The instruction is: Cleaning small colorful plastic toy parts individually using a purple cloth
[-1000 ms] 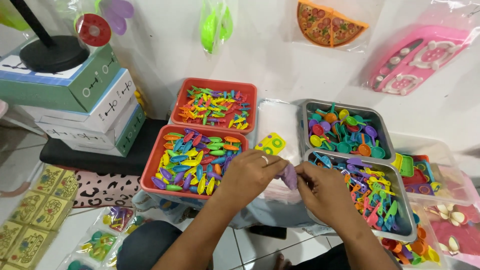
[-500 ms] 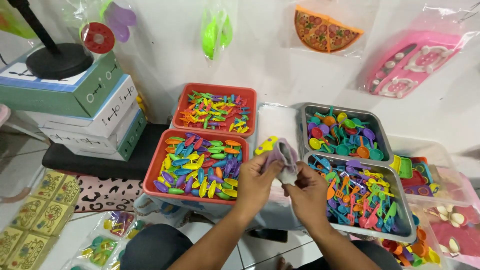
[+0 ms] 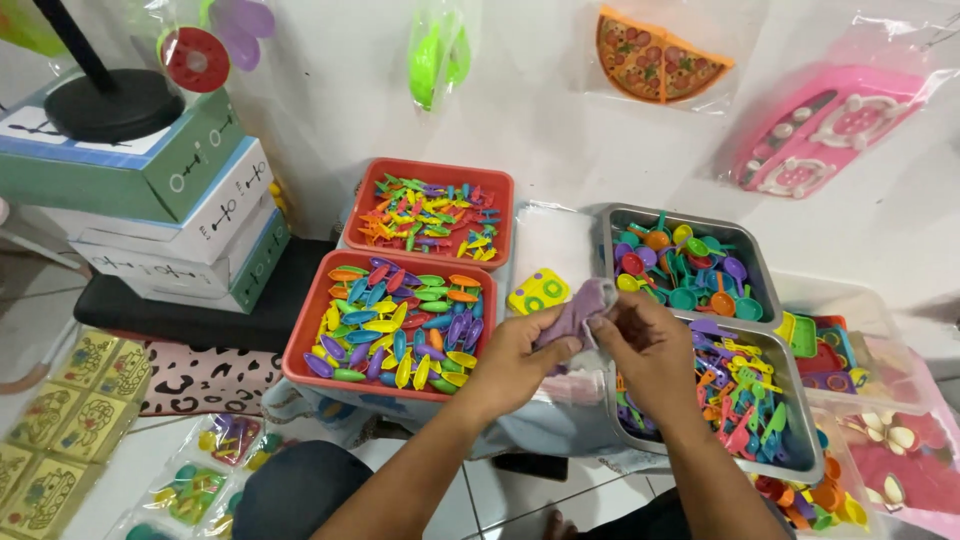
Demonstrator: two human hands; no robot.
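Left hand: our left hand (image 3: 515,362) is at the centre of the frame and pinches the lower edge of a small purple pouch (image 3: 577,312) between thumb and fingers.
Right hand: our right hand (image 3: 655,355) is curled and grips the upper end of the pouch, just beside the left one.
Pouch: it is lifted between both hands, above the gap between the trays.
How to do it well: we judge that both hands should pull the edges gently apart and keep the pouch above the white cloth (image 3: 553,245), so nothing drops on the floor.
Surface: two red trays, the near one (image 3: 305,330) with coloured toy spoons, the far one (image 3: 432,168) with small pieces; two metal trays (image 3: 790,365) with toy utensils at right.
Room: stacked boxes (image 3: 190,230) at upper left; bagged toys hang on the white wall (image 3: 560,110); tiled floor (image 3: 500,490) below.
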